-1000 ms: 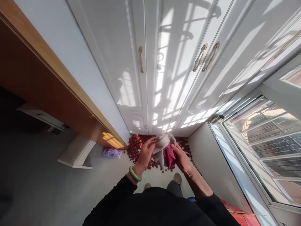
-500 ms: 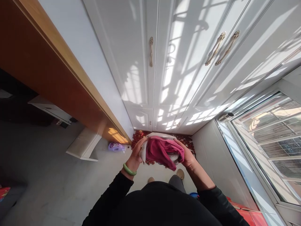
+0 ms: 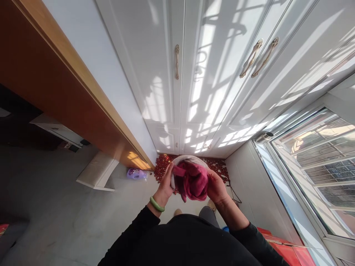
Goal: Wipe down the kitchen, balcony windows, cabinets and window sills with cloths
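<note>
Between my two hands, at waist height, is a bunched magenta cloth (image 3: 196,181) with a pale, fuzzy layer curving around its far edge. Its folds hide whether it is one garment or more. On the left side, my left hand (image 3: 165,184) grips it, the thumb over a raised magenta fold; a green bangle (image 3: 156,204) circles that wrist. The opposite side is held by my right hand (image 3: 216,187), whose fingers are partly tucked into the folds.
Small red fruits (image 3: 163,168) lie spread on the floor below tall white cabinets (image 3: 166,92). A purple bottle (image 3: 136,174) lies left, near a pale stool (image 3: 98,171). On the sill by the window stands a metal cup (image 3: 264,137). Red boxes (image 3: 288,249) are low at right.
The cloth has been bunched into a rounder, narrower bundle, and its hanging magenta end has shifted left. My right hand has moved slightly inward. My left thumb now presses a magenta fold.
</note>
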Motion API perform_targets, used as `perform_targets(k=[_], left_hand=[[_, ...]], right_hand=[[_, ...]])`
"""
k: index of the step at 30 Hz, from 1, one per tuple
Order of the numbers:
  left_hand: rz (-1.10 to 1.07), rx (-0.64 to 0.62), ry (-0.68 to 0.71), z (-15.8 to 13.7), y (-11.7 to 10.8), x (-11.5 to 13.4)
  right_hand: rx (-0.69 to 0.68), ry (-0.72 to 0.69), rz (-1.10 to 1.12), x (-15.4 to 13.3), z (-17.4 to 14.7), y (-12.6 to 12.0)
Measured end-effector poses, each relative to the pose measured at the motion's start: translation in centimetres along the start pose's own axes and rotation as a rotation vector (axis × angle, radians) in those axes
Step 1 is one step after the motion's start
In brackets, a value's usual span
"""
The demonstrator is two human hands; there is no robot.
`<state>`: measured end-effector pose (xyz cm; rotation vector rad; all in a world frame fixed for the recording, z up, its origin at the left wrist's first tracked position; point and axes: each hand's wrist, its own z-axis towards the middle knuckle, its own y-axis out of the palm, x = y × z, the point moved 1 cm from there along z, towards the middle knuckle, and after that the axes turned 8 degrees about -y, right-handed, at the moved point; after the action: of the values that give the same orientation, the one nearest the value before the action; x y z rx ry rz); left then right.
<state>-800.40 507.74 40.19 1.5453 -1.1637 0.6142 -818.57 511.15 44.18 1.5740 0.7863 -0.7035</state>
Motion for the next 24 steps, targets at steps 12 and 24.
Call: perform_targets(k=[12, 24], left_hand=[[-0.078, 0.028, 0.053, -2.2, 1.9, -0.3], [0.24, 0.025, 0.278, -2.5, -0.7, 5.1]], right_hand=[[-0.111, 0.084, -0.176, 0.6, -1.3, 0.4], [-0.031, 0.181, -0.125, 0.7, -0.2, -3.3]])
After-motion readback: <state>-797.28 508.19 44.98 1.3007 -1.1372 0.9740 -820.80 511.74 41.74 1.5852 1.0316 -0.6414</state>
